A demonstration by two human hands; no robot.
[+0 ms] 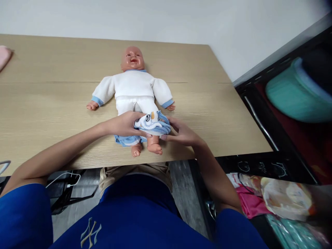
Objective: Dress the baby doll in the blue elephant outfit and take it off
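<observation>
A baby doll (pixel 135 83) lies face up on the wooden table, its feet pointing toward me. It wears a white top with blue cuffs and collar. Bunched blue-and-white pants (pixel 153 124), with an embroidered face on the fabric, sit around the doll's lower legs, and both bare feet (pixel 155 148) stick out below. My left hand (pixel 127 123) grips the bunched fabric from the left, its thumb over the near edge. From the right, my right hand (pixel 183 133) pinches the same bunch beside the doll's leg. Some of the fabric lies lower, around the other leg.
A pink item (pixel 4 55) lies at the table's far left. Right of the table (pixel 207 103), a black rack holds a teal basin (pixel 298 91). Below it are a pink cloth (pixel 251 202) and plastic-wrapped packs (pixel 293 231). A white cable (pixel 64 176) hangs under the table edge.
</observation>
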